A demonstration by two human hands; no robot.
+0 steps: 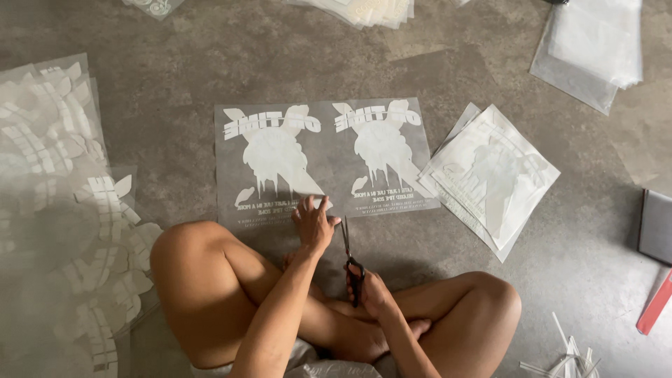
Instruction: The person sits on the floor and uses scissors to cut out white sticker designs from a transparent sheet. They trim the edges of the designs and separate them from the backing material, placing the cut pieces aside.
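A clear film sheet (pixel 329 126) with two white printed designs side by side lies on the grey floor in front of my crossed legs. My left hand (pixel 313 224) presses its fingers flat on the sheet's near edge, between the two designs. My right hand (pixel 371 290) grips black-handled scissors (pixel 348 252), whose blades point up toward that same near edge, just right of my left hand.
A stack of cut printed sheets (pixel 490 175) lies to the right. More printed film (pixel 56 210) covers the floor at left. Plastic sheets (pixel 591 49) and another stack (pixel 364 10) lie at the top. Thin offcut strips (pixel 567 353), a red strip (pixel 654 304) and a dark pad (pixel 658 227) sit at right.
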